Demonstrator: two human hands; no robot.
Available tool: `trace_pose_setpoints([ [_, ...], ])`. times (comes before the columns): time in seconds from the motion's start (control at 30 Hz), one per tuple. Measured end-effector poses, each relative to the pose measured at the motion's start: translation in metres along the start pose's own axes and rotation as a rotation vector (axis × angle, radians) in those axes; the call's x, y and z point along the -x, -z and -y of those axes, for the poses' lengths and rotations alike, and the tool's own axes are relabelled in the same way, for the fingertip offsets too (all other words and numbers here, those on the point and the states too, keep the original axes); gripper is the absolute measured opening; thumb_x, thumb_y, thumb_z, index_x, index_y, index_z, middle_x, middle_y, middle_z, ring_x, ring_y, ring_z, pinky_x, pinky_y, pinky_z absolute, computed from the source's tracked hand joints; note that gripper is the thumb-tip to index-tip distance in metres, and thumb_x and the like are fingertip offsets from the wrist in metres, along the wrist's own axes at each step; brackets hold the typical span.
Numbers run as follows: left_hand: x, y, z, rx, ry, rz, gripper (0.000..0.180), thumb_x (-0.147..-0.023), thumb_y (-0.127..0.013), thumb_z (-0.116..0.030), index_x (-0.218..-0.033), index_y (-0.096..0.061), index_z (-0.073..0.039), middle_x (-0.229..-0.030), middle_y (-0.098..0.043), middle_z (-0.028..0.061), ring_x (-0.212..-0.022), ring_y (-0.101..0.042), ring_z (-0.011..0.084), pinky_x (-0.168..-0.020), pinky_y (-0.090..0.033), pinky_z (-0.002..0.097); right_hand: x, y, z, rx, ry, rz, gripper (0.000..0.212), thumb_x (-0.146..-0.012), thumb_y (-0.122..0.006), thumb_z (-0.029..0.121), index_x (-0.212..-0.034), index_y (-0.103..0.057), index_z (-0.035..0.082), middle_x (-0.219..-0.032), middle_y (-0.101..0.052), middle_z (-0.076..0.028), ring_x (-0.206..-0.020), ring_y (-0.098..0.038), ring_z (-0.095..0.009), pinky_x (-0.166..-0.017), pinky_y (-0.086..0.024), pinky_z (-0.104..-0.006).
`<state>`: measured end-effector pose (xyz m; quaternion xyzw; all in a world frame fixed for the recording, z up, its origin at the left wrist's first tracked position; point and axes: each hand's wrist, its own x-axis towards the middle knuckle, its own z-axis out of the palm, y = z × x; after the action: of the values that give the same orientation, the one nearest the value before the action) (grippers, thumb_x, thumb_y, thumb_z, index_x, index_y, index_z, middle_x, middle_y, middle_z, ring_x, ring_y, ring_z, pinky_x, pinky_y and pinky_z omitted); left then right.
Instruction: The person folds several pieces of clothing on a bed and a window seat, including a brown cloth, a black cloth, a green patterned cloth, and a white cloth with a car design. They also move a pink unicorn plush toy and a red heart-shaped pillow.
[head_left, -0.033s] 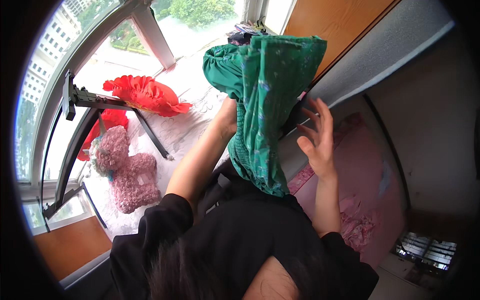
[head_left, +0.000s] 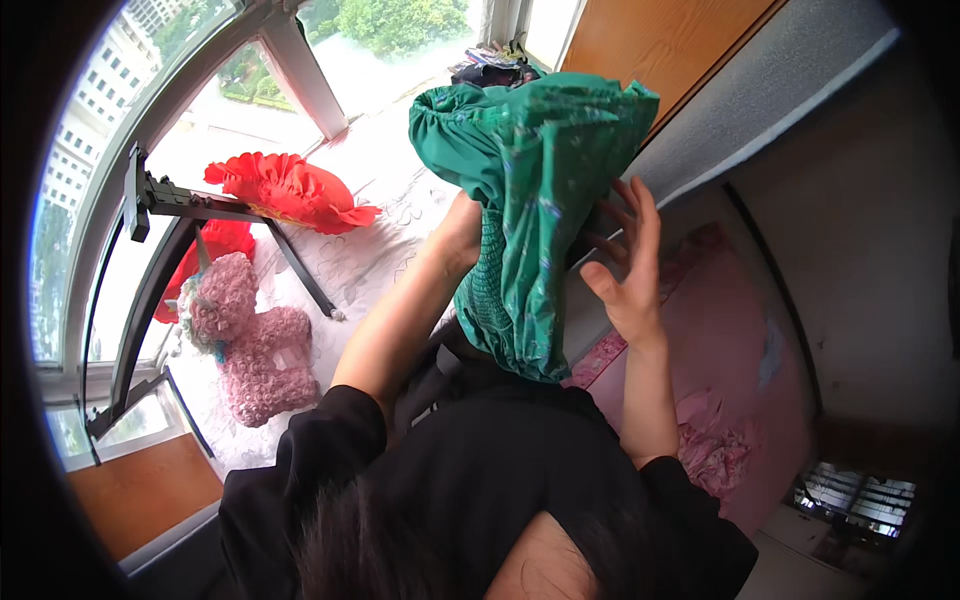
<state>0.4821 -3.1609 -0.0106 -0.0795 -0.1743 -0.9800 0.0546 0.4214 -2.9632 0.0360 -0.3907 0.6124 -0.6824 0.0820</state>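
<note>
A green, flower-printed garment [head_left: 545,200] hangs in front of me, folded lengthwise. It has a puffed, gathered sleeve at the upper left and a ruched, elastic-looking strip along its left side. My left hand [head_left: 462,232] holds it up from the left. The fingers of that hand are hidden behind the cloth. On the right, my right hand [head_left: 632,268] is open with its fingers spread. Its fingertips reach close to the garment's right edge; whether they touch it I cannot tell.
Left of me, a pink plush toy [head_left: 265,360], red ruffled flowers [head_left: 290,190] and a black metal stand [head_left: 225,208] rest on a white patterned cover [head_left: 365,190] by the window. Dark folded items [head_left: 492,70] lie beyond. Pink cloth [head_left: 735,350] spreads at the right.
My right hand has moved slightly up and left, nearer the garment. The garment's upper folds have shifted and its lower end has swung a little to the left.
</note>
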Motion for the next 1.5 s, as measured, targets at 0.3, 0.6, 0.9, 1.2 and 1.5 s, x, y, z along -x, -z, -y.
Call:
trace_pose_setpoints([
  [0.3,-0.045,-0.031,0.022,-0.013,-0.109,-0.108,0.044,-0.092,-0.053,-0.035,-0.112,-0.058,0.004,-0.104,-0.064,0.0179,-0.088,-0.064,0.0251,-0.079,-0.055,0.0394,0.044,0.068,-0.056,0.239,-0.047,0.183,0.025,-0.073,-0.064,-0.001,-0.095,-0.053,0.000,-0.087,-0.058,-0.009,-0.081,-0.057,-0.018,-0.076,-0.045,-0.0292],
  [0.6,-0.023,-0.042,0.048,-0.128,-0.322,-0.204,0.038,-0.094,-0.050,-0.034,-0.111,-0.060,-0.001,-0.103,-0.065,0.0145,-0.089,-0.063,0.0243,-0.080,-0.053,0.0384,0.016,0.131,-0.080,0.501,0.090,-0.002,0.085,-0.067,-0.079,0.006,-0.137,-0.033,0.004,-0.136,-0.035,-0.015,-0.124,-0.038,-0.031,-0.102,-0.034,-0.0404],
  [0.9,0.025,-0.053,0.035,0.506,-0.273,0.087,0.036,-0.094,-0.048,-0.035,-0.115,-0.061,-0.008,-0.109,-0.065,0.0095,-0.099,-0.060,0.0236,-0.094,-0.046,0.0380,-0.023,0.127,-0.059,0.071,-0.393,0.728,0.037,-0.071,-0.074,-0.001,-0.106,-0.064,-0.002,-0.098,-0.069,-0.008,-0.094,-0.061,-0.013,-0.086,-0.046,-0.0295],
  [1.2,0.135,0.023,-0.006,-0.598,-0.518,-0.123,0.045,-0.096,-0.041,-0.039,-0.130,-0.049,-0.010,-0.130,-0.053,0.0082,-0.121,-0.047,0.0269,-0.109,-0.030,0.0435,-0.046,0.146,0.012,0.085,-0.174,0.604,0.015,-0.074,-0.067,-0.005,-0.084,-0.058,0.001,-0.075,-0.057,0.003,-0.072,-0.050,-0.003,-0.064,-0.041,-0.0199],
  [1.5,0.213,0.034,-0.034,-0.720,0.102,-0.487,0.080,-0.081,-0.052,-0.068,-0.121,-0.058,0.001,-0.111,-0.064,0.0108,-0.103,-0.058,0.0194,-0.096,-0.044,0.0350,-0.012,0.105,0.047,0.668,0.235,0.684,0.017,-0.067,-0.060,-0.003,-0.082,-0.056,0.001,-0.074,-0.056,-0.014,-0.067,-0.056,-0.031,-0.060,-0.044,-0.0343],
])
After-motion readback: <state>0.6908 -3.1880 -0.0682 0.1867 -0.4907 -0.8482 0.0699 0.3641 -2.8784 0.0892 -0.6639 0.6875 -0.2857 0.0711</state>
